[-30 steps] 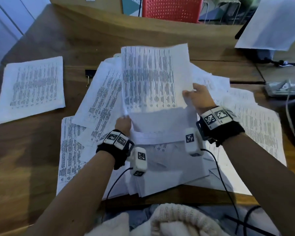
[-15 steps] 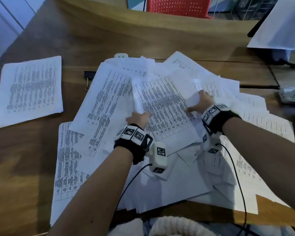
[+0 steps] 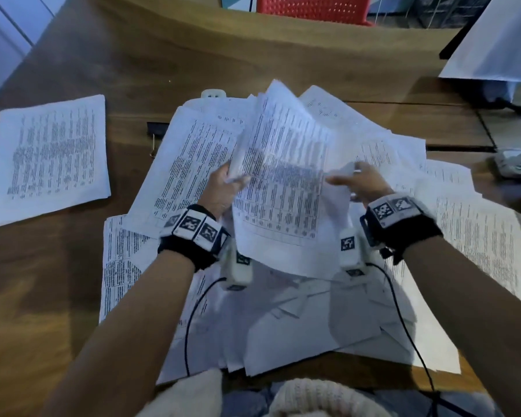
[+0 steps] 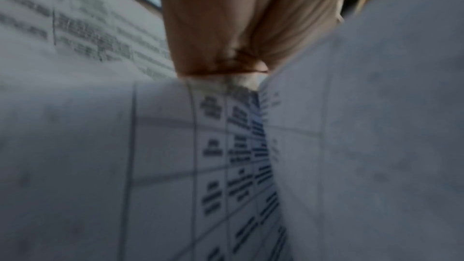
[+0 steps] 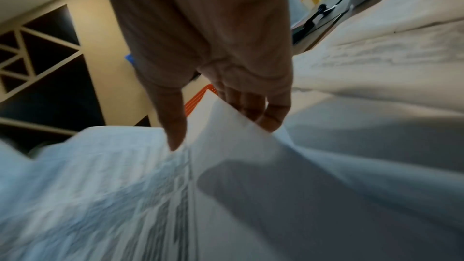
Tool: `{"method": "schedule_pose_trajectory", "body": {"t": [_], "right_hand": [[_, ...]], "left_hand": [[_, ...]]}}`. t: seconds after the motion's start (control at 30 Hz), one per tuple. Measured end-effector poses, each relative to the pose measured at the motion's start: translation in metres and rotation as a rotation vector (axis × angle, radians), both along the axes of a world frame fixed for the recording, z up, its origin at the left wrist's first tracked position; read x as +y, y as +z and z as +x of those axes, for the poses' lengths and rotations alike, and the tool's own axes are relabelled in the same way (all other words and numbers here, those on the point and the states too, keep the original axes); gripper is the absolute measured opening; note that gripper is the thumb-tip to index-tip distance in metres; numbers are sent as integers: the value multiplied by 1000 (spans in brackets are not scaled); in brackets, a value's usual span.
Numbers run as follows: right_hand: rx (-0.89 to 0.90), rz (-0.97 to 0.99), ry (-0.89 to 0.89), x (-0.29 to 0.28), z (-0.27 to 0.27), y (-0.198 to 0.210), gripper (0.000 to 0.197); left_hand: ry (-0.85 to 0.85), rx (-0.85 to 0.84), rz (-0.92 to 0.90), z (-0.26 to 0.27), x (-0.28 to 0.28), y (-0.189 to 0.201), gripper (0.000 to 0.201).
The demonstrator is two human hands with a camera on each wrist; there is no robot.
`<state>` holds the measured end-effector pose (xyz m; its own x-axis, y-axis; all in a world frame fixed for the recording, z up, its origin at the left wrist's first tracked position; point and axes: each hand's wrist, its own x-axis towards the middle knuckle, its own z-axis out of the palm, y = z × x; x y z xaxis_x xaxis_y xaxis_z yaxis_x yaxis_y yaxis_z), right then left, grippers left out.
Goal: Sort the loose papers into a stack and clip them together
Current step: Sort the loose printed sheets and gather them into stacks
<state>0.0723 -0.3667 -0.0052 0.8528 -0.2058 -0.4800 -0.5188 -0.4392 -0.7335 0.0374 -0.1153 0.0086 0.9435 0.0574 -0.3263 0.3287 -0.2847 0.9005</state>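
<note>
Papers (image 3: 280, 164) rise tilted above the heap (image 3: 463, 236) on the table (image 3: 73, 266), left hand (image 3: 223, 191) clenched round their left edge. The right hand (image 3: 364, 185) pinches the right edge; a black binder clip (image 3: 156, 127) lies at the heap's left edge.

Left hand (image 3: 221, 192) grips papers (image 3: 283, 158), right hand (image 3: 364, 185) (thumb out) pinches them.

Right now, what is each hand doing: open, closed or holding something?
Left hand: gripping the lifted papers.
Right hand: pinching a sheet by its edge.
</note>
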Motion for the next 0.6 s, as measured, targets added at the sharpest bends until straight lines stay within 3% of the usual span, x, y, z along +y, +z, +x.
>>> {"method": "schedule_pose_trajectory", "body": {"t": [0.07,0.13,0.2,0.33,0.5,0.6], "right_hand": [[54,-68,47,13,-18,-9,44],[96,-298,86,26,-38,-17,50],[113,-532,67,36,-58,-20,72],[74,-455,-30,47,-72,-26,86],[50,-443,-19,51,-74,-28,81],[25,-366,-23,47,-75,-27,75]], "left_hand": [[-100,97,378,5,9,-8,54],[-174,251,689,5,10,-18,68],[-201,325,698,-1,3,-19,75],[-206,274,658,-8,-11,-24,76],[-351,-130,802,-14,-25,-24,52],[-411,-305,669,-20,-27,-23,46]]}}
